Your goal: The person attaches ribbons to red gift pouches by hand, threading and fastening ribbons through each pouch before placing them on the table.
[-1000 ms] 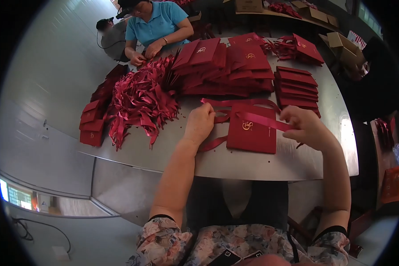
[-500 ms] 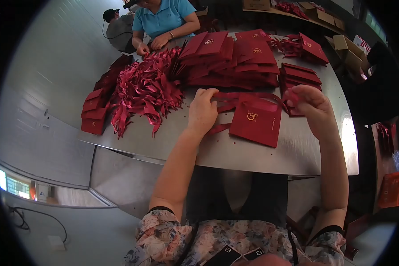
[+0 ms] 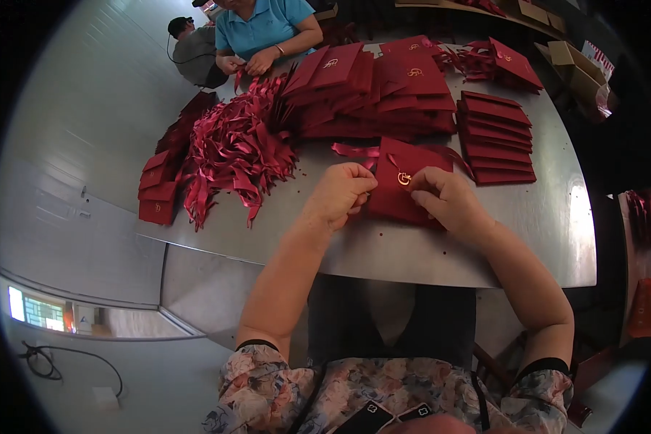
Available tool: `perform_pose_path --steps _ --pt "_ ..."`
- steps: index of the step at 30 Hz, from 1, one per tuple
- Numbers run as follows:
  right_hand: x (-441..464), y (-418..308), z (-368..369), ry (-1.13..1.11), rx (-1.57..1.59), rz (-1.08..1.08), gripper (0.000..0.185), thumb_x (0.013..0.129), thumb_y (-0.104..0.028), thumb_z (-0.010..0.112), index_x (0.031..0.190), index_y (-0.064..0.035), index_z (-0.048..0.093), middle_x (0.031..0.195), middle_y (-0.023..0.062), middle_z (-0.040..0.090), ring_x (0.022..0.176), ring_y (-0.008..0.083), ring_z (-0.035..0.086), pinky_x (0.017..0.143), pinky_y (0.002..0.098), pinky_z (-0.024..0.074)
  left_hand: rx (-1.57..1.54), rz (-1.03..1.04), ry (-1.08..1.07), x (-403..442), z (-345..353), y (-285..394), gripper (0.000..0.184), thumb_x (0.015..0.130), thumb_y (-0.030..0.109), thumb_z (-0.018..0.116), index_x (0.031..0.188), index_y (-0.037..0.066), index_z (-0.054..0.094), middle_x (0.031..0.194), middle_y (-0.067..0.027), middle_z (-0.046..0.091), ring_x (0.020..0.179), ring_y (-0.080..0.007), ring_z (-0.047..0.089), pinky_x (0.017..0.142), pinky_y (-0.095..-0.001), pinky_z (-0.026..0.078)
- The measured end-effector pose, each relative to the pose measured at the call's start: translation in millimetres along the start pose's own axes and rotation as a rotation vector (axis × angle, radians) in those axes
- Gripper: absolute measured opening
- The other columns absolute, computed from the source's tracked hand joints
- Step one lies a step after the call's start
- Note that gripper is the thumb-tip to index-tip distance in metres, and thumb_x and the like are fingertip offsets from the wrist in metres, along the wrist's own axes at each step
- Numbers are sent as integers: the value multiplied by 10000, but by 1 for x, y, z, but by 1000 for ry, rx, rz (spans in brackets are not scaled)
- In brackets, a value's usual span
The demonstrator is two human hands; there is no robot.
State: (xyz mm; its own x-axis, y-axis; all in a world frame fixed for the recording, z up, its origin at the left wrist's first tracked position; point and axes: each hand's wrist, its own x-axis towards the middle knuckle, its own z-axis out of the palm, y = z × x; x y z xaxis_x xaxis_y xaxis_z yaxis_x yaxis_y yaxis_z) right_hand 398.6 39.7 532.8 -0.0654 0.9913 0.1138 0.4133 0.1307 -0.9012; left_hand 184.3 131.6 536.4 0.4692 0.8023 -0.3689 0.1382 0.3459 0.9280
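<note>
A dark red gift bag (image 3: 414, 153) with a gold emblem lies flat on the metal table in front of me. At its left edge, my left hand (image 3: 340, 194) is closed with thumb and fingertips together; what sits in the pinch is hidden. Over the bag's right side, my right hand (image 3: 452, 201) bends inward beside the emblem, thumb and forefinger pinched, and I cannot make out what they hold. A shiny red ribbon (image 3: 356, 150) sticks out to the left from the bag's upper part.
Loose red ribbons (image 3: 235, 148) form a heap at left. Behind the bag are stacked red bags (image 3: 383, 108); a row of bags (image 3: 495, 141) lies at right, more bags (image 3: 158, 188) at far left. Opposite, a person in a blue shirt (image 3: 264, 29) handles ribbon. The metal table (image 3: 542, 239) has a curved edge.
My right hand has come left and down onto the bag from the row at right. My left hand has lowered slightly toward the bag's edge. The row at right now appears spread out.
</note>
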Motion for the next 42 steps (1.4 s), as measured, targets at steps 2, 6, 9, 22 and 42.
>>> perform_pose_path --steps 2,6,9,22,42 --pt "-2 8 2 -4 9 -1 147 852 -59 650 975 22 655 887 144 691 817 213 659 754 316 511 -101 -68 -14 -1 -1 1 92 879 3 645 921 52 579 707 22 520 517 -53 433 429 -204 282" --pt "-1 23 10 -3 -2 -146 184 839 -99 689 981 18 673 918 138 699 817 192 655 752 311 504 -124 -112 -25 -1 4 4 114 885 2 648 950 58 573 732 16 534 521 -49 439 420 -195 285" --pt "-1 16 6 -28 41 37 188 830 -97 702 978 13 668 892 126 690 785 192 640 745 317 504 -197 -127 -63 -2 4 8 128 889 -3 646 963 66 568 739 20 541 509 -36 430 410 -179 285" --pt "5 22 7 -68 324 135 116 907 -116 662 997 -57 620 809 -37 579 702 33 514 599 210 451 -144 67 -230 -8 5 11 334 787 -125 669 1058 58 600 937 -12 634 768 -91 623 669 -203 502" --pt "10 22 -2 -172 583 221 165 877 -147 697 1014 -58 675 869 -36 619 748 42 538 635 201 440 -137 66 -113 -7 9 10 302 755 -117 664 990 69 623 902 2 647 754 -82 620 667 -188 488"
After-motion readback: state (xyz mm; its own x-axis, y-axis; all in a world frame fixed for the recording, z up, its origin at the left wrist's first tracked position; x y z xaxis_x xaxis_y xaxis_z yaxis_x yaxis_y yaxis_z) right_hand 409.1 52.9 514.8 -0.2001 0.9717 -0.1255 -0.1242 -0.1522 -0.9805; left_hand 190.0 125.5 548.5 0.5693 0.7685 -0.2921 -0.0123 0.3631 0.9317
